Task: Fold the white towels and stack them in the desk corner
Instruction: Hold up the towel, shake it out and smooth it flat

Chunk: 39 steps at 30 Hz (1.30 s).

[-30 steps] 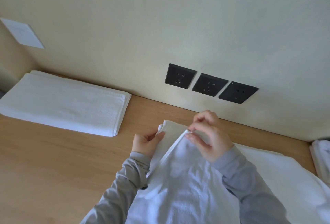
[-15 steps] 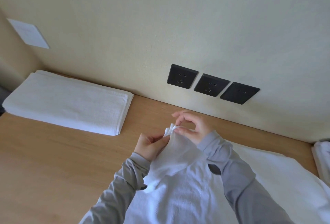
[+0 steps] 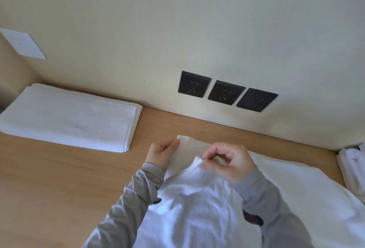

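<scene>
Pale wall [image 3: 177, 20] fills the upper frame, with three black sockets [image 3: 227, 92] at centre right and a white plate [image 3: 23, 44] at upper left; below it runs the wooden table [image 3: 59, 178]. A stack [image 3: 69, 117] of folded white towelling lies at the left of the frame, in the corner where the table meets the walls; I cannot tell how many towels it holds. The towel [image 3: 197, 208] in work spreads over the lower centre and right; a white bundle [image 3: 353, 168] sits at the right edge, well apart from the stack.

Half a second ago both hands met at one raised corner of the towel; now they have drawn apart. The left hand [image 3: 164, 154] has brought its corner down toward the table, just left of centre; the right hand [image 3: 231, 164] has pulled a second corner back toward the lower frame, so a short edge stretches between them. That suggests the corners are sorted and a fold is being set up; this towel is not yet folded, nor on the stack.

Left hand: fingers curled, thumb on top, pinching its corner low by the table. Right hand: thumb and forefinger nipping the cloth, the other fingers arched above it; both grey sleeves come up from the bottom edge.
</scene>
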Each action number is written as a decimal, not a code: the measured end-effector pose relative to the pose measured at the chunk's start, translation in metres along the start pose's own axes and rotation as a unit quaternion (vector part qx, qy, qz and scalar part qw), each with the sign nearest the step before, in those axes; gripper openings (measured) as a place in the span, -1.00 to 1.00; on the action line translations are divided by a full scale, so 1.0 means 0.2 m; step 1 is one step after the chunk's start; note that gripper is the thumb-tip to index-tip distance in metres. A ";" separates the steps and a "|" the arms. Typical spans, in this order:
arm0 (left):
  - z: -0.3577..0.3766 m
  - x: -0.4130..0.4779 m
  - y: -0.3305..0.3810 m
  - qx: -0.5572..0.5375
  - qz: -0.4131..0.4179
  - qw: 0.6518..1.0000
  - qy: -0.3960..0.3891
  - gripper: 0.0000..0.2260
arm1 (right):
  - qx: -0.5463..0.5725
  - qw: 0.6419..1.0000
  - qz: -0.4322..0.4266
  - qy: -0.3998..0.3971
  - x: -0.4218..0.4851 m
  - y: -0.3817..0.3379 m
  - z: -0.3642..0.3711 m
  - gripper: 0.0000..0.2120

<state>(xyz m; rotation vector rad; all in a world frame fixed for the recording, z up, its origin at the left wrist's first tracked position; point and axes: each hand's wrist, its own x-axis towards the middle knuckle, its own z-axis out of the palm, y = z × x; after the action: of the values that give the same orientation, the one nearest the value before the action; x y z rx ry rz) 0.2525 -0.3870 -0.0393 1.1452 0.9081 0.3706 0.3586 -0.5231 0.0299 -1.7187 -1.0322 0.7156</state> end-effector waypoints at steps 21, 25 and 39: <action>0.08 -0.18 0.01 0.054 0.140 0.981 -0.127 -0.61 | -0.160 0.985 -0.024 0.062 0.05 0.04 0.02 -0.90; 0.08 -0.18 0.02 0.048 0.147 0.979 -0.134 -0.59 | -0.166 0.984 0.049 -0.033 0.03 0.07 0.00 -0.80; -0.05 -0.30 -0.11 0.204 0.298 0.928 -0.085 -0.54 | -0.101 0.993 -0.030 0.046 0.01 0.04 -0.07 -0.91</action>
<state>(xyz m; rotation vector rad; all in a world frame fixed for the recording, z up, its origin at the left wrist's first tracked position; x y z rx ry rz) 0.2046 -0.4296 -0.0358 1.8163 0.4728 0.5797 0.3741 -0.5292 0.0269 -1.8661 -1.1166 0.5019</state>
